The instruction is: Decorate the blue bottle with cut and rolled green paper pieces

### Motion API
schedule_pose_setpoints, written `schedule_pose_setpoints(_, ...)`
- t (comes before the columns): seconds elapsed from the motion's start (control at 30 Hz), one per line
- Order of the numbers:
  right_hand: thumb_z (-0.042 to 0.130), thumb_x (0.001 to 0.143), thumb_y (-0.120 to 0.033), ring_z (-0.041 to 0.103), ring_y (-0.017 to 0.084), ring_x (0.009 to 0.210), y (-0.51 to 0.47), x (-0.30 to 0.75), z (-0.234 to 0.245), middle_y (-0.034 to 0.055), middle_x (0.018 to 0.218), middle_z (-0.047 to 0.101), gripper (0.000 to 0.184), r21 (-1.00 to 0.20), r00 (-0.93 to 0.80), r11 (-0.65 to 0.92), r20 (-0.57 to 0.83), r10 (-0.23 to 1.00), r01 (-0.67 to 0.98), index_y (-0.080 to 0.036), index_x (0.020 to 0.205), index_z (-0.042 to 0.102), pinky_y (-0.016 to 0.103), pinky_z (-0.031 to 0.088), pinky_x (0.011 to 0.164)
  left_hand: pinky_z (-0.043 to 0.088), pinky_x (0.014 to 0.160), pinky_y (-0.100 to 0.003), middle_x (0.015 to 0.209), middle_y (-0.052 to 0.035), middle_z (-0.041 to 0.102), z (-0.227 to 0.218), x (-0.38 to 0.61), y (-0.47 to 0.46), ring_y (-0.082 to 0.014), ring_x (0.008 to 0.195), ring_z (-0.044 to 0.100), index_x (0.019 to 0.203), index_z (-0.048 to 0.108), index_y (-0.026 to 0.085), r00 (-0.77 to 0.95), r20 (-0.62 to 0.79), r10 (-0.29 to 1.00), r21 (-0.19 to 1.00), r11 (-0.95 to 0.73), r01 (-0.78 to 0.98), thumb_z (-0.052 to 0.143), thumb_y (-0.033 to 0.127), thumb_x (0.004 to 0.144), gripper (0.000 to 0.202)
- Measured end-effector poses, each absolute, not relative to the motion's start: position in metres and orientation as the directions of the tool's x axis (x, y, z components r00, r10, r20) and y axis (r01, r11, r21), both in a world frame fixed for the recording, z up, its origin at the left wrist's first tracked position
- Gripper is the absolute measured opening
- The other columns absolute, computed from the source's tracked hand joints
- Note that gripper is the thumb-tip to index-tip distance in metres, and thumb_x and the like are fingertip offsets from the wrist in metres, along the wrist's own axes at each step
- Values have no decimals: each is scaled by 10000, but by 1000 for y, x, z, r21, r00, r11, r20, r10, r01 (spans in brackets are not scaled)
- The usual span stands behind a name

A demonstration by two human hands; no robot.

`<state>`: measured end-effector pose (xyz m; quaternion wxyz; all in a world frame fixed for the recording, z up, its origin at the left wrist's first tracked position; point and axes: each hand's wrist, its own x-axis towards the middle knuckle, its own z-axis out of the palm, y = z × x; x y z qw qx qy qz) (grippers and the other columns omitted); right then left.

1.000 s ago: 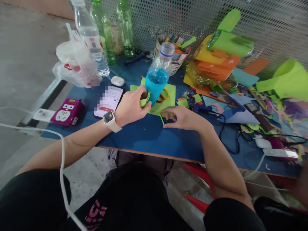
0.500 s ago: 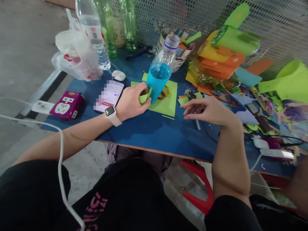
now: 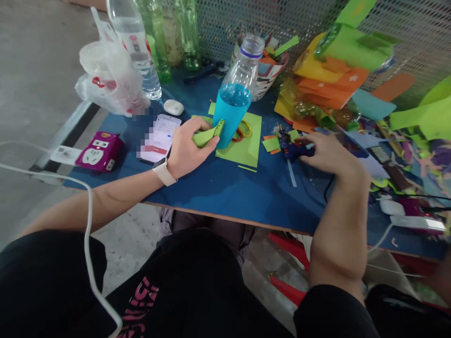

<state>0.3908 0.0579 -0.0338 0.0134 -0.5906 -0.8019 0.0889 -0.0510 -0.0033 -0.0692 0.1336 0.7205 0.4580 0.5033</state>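
Observation:
My left hand (image 3: pixel 190 149) pinches a folded green paper strip (image 3: pixel 206 136) with a row of small marks or notches along its edge. The strip is beside a clear plastic bottle (image 3: pixel 234 101), capless, its lower part wrapped in blue paper. Whether my fingers also touch the bottle is unclear. Beneath them lies a green paper sheet (image 3: pixel 246 152), with red and yellow rings (image 3: pixel 245 128) behind the bottle. At the right, the fingers of my right hand (image 3: pixel 326 152) are closed around the handle of a dark blue glue gun (image 3: pixel 289 146), from which a clear glue stick (image 3: pixel 291 173) protrudes.
A phone (image 3: pixel 162 136), white earbud case (image 3: pixel 174 107) and purple power socket (image 3: pixel 98 151) lie left. Bottles (image 3: pixel 190 35) and a bagged cup (image 3: pixel 109 84) stand behind. Coloured paper pieces (image 3: pixel 331 87) and scraps crowd the right. A white cable (image 3: pixel 89 225) crosses my left arm.
My right hand has moved right and slightly up to the glue gun and closed on its handle. The left hand still pinches the green strip, which shows more now.

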Motion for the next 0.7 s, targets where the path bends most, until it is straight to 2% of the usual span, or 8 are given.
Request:
schedule_pose_setpoints(0.13,798,940,-227,725,337,1088,62,387,-38,255,1382,752,390,-103,-312,303,-87,946,947,-163,1324,778,486,510,1037,627,860,-393,988,-45,767,-76,-47,-4,-227,922,729,984,620,243,43,558,829,719,-509,473,792,318,1006,189)
schedule_pose_setpoints(0.23,769,967,-264,688,331,1047,58,384,-33,255,1327,753,378,-80,-322,316,-78,944,945,-152,1326,740,482,504,993,638,882,-386,1042,-50,787,-77,-44,-5,-223,945,752,1046,653,242,44,550,834,732,-506,457,776,333,1034,154)
schedule_pose_setpoints(0.3,740,962,-249,676,328,1055,52,381,-27,241,1311,754,370,-107,-320,314,-43,947,943,-170,1323,708,480,511,997,643,893,-389,1063,-53,796,-75,-43,-6,-224,950,764,1090,669,243,48,542,839,738,-502,451,758,340,1058,136)
schedule_pose_setpoints(0.43,774,883,-252,688,321,1080,36,365,-12,214,1314,725,393,-219,-311,329,113,943,918,-211,1261,674,490,553,1034,646,909,-398,1038,-59,799,-70,-42,-9,-242,974,771,1114,687,240,73,515,854,742,-487,462,760,378,1075,161)
schedule_pose_setpoints(0.53,778,909,-298,710,323,1168,29,348,-7,227,1403,709,332,-300,-341,430,306,889,852,-241,1224,686,475,586,1024,651,921,-402,1061,-61,805,-68,-42,-11,-242,979,776,1069,671,242,86,514,854,754,-497,429,782,372,1055,172)
schedule_pose_setpoints(0.6,799,962,-408,717,345,1219,30,339,-12,223,1337,740,312,-335,-341,514,457,822,790,-245,1206,692,480,598,1006,651,925,-400,1070,-60,811,-68,-44,-11,-237,970,780,1049,665,237,89,527,845,750,-512,420,793,365,1044,181)
schedule_pose_setpoints(0.63,810,978,-499,730,343,1167,31,336,-17,203,1253,759,345,-360,-320,544,521,791,758,-249,1184,692,479,604,973,651,927,-395,1064,-58,815,-69,-44,-11,-233,963,782,1048,672,231,88,537,839,742,-519,424,799,368,1041,186)
schedule_pose_setpoints(0.7,786,965,-745,714,282,894,34,330,-30,120,1030,761,514,-488,-209,558,598,774,672,-265,1119,682,448,600,826,652,934,-379,1059,-57,830,-69,-46,-11,-228,962,794,1068,709,216,93,552,828,725,-532,436,808,392,1044,204)
